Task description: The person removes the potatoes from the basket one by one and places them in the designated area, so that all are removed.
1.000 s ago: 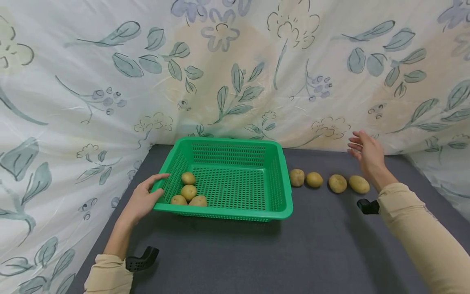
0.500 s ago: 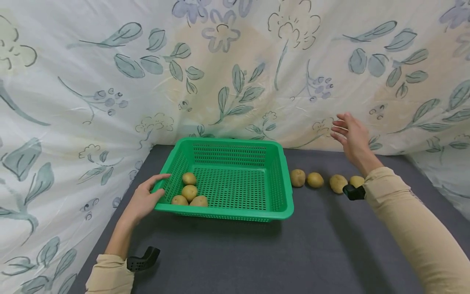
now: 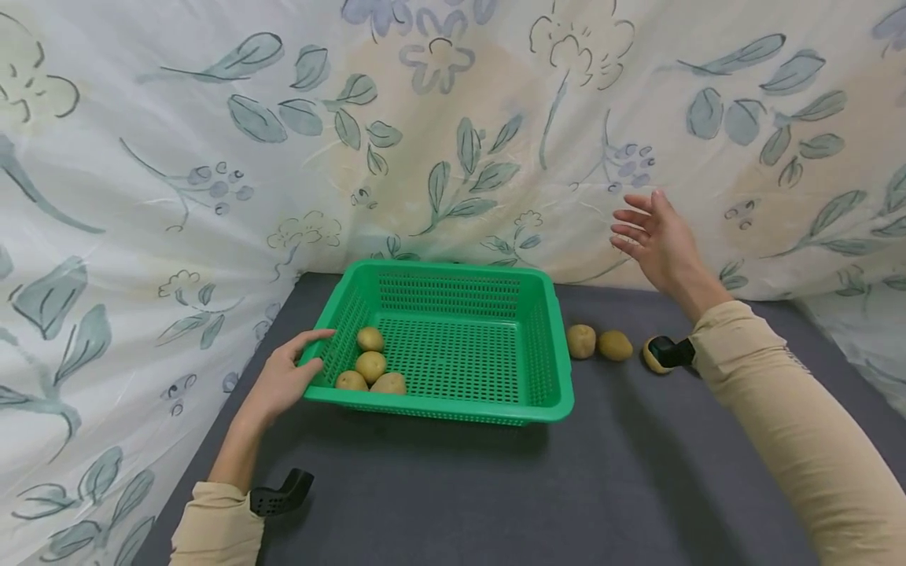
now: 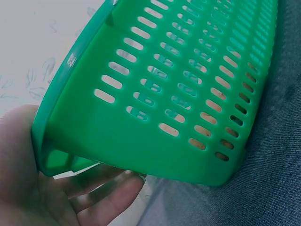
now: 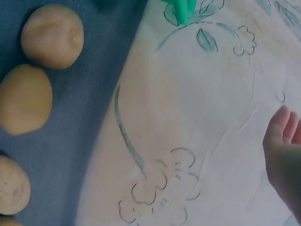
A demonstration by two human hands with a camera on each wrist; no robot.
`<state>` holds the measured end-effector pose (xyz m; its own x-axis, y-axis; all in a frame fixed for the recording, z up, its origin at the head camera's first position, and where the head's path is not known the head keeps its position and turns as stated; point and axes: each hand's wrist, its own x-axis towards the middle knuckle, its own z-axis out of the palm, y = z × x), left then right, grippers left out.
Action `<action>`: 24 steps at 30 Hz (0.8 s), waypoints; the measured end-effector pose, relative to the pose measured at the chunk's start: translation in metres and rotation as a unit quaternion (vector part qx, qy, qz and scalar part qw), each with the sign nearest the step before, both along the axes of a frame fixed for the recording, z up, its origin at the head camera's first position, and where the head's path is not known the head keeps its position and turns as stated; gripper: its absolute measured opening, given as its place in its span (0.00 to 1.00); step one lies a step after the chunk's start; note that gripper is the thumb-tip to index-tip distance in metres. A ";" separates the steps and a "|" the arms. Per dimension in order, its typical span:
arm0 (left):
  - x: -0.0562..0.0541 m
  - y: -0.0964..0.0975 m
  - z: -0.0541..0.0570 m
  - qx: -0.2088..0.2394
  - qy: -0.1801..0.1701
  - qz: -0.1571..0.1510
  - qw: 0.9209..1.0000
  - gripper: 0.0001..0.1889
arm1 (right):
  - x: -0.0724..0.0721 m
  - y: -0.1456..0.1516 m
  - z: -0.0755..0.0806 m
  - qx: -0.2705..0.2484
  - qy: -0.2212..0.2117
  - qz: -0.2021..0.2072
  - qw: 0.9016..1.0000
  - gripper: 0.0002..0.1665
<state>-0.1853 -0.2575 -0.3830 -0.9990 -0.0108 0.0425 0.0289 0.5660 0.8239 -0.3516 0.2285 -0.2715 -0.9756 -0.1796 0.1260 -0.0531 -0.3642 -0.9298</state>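
My left hand [image 3: 281, 379] grips the left rim of a green plastic basket [image 3: 453, 407]. The left wrist view shows its fingers [image 4: 113, 200] curled under the rim, outside the slotted wall. Several potatoes [image 3: 371, 367] lie inside, gathered toward the basket's left side. My right hand [image 3: 661, 244] is raised in front of the curtain, fingers loosely extended and holding nothing. Below it, a row of potatoes runs along the table right of the basket: one potato [image 3: 582, 342] close to the basket wall, another potato [image 3: 615, 346] beside it, and a third potato [image 3: 655, 358] partly behind the wrist camera.
A dark grey cloth-covered table [image 3: 439, 495] lies beneath everything. A white floral curtain [image 3: 453, 141] hangs behind the basket and down the left side. Black wrist cameras stick out from both sleeves, the right camera [image 3: 668, 351] over the potato row.
My right hand has moved left and upward, away from the right end of the potato row. The left hand keeps its hold on the basket. The head view has shifted slightly.
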 end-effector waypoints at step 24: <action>0.001 0.000 -0.001 -0.001 0.006 0.002 1.000 0.26 | -0.008 -0.066 0.000 0.040 -0.007 0.108 0.993 0.41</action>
<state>-0.1841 -0.2575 -0.3845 -0.9984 -0.0143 0.0539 0.0362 0.5684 0.8219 -0.3591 0.1629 -0.2712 -0.9148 -0.3941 0.0885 0.0323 -0.2899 -0.9565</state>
